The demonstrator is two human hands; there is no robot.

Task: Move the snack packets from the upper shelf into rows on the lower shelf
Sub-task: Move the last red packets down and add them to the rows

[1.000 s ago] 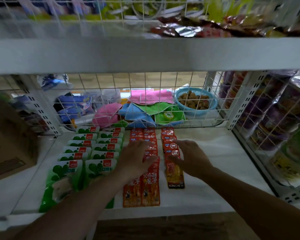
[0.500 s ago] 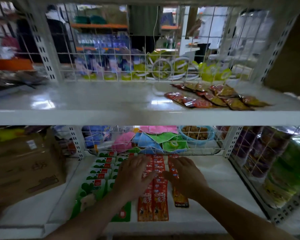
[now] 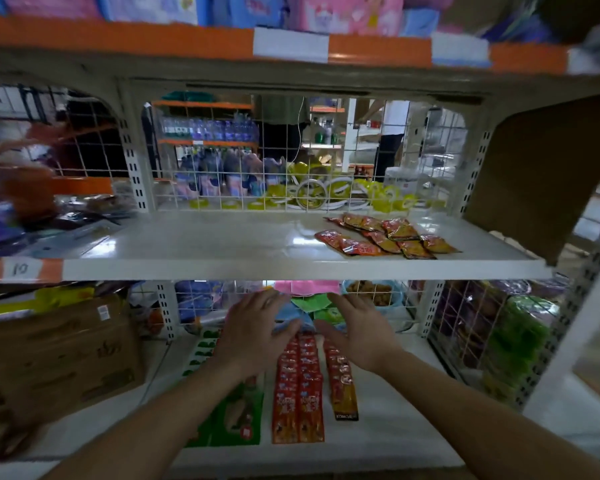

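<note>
Several red and orange snack packets point(image 3: 385, 237) lie in a loose pile on the right of the white upper shelf point(image 3: 222, 244). On the lower shelf point(image 3: 388, 427), red packets point(image 3: 298, 386) lie in overlapping rows beside green packets point(image 3: 229, 420). A third, shorter row of red and orange packets point(image 3: 342, 382) runs along their right. My left hand point(image 3: 253, 334) and my right hand point(image 3: 357, 330) hover above the rows, fingers spread, holding nothing, just below the upper shelf's front edge.
A cardboard box point(image 3: 56, 355) stands at the left of the lower shelf. Wire mesh point(image 3: 465, 334) closes the back and right side. Behind the mesh are coloured cloths point(image 3: 309, 299), a blue bowl point(image 3: 392, 303) and yellow tape rolls point(image 3: 309, 194). A brown board point(image 3: 541, 174) leans at the upper right.
Both hands have lifted off the red rows and risen toward the upper shelf. My view has tilted up, bringing the upper shelf and its packets fully into sight.
</note>
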